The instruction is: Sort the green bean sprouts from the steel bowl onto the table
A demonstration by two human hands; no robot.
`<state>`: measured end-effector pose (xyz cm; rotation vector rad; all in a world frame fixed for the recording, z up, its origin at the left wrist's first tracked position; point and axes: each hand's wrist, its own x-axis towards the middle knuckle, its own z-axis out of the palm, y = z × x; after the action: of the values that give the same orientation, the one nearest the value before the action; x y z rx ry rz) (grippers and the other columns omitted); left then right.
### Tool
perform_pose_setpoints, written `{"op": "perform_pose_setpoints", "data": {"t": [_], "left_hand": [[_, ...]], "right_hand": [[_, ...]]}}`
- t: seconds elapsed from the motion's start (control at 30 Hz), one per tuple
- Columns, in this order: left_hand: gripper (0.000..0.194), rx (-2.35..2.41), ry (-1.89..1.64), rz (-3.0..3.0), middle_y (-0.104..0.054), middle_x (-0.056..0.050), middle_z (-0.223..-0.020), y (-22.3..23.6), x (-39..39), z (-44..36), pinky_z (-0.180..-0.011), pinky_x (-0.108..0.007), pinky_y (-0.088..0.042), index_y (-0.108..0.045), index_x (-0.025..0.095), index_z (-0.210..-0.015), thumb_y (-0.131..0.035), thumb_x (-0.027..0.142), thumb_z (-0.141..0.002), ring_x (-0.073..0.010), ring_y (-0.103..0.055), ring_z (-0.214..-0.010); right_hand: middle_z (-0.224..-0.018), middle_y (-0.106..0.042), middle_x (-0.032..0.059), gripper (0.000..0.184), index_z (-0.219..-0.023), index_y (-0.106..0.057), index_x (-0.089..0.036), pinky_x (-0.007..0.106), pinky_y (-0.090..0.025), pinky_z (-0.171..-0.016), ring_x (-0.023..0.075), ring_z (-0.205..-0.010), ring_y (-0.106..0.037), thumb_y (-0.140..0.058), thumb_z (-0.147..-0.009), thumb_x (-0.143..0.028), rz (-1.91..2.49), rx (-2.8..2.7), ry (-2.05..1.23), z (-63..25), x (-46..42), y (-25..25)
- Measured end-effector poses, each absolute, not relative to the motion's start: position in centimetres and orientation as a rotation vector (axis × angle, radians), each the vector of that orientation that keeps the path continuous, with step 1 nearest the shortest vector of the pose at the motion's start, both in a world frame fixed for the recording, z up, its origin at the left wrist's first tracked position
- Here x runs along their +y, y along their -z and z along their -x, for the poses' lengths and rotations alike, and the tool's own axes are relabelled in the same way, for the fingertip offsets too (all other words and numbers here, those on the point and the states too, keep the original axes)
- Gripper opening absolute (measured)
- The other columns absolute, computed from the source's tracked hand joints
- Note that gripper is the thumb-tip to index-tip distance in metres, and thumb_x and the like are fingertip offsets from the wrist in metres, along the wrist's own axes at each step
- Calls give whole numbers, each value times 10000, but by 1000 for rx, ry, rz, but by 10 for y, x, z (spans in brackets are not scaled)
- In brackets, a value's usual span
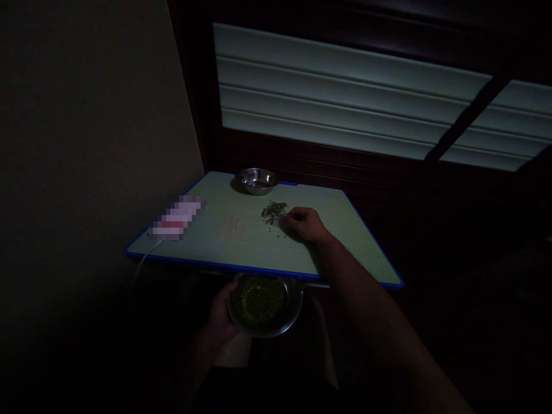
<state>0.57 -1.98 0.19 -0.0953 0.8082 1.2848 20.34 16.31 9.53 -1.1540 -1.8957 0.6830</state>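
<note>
My left hand (222, 313) is closed on the rim of a metal bowl (294, 310), below the table's near edge. Small green beans (259, 299) lie in this bowl. Over the tabletop, my right hand (307, 223) is closed in a pinch at the right side of a pile of small dark beans (275, 211). Something pale and see-through shows at its fingertips, too dim to name. A thin patch of pale grains (232, 228) is spread left of the pile.
A second steel bowl (257, 181) stands at the back of the pale, blue-edged table (345, 247). On the left lies a blurred-out flat pink object (177, 217), a white cable (144, 259) running off the edge. Behind are dark-framed slatted panels (328, 98); a wall (95, 115) is left.
</note>
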Motion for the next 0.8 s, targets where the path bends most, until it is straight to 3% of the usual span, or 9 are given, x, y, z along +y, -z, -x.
{"op": "perform_pose_setpoints", "data": {"t": [0.17,0.4,0.8], "left_hand": [[180,815,-1299,88,-775,-105,-772,-1,-20,-5,-844,-427,-527,-728,128,-820,-556,179,-802,-260,-726,-752],[200,730,-1277,61,-778,-89,-763,0,-20,-5,-864,-422,-524,-736,138,-815,-542,188,-812,-256,-730,-770],[282,727,-1263,54,-783,-85,-797,3,-20,-3,-899,-445,-509,-727,141,-1012,-547,197,-803,-271,-731,-802]], "right_hand": [[-599,-605,5,189,-663,-637,-156,257,-390,-597,124,-595,-506,-563,-701,-326,1189,-1868,-555,-204,163,-97],[-658,-622,14,257,-724,-654,-149,264,-404,-628,127,-621,-515,-574,-711,-393,1080,-1906,-675,-202,163,-96],[-649,-615,5,248,-712,-643,-156,257,-407,-631,124,-626,-508,-575,-720,-394,1076,-1884,-670,-201,163,-96]]}}
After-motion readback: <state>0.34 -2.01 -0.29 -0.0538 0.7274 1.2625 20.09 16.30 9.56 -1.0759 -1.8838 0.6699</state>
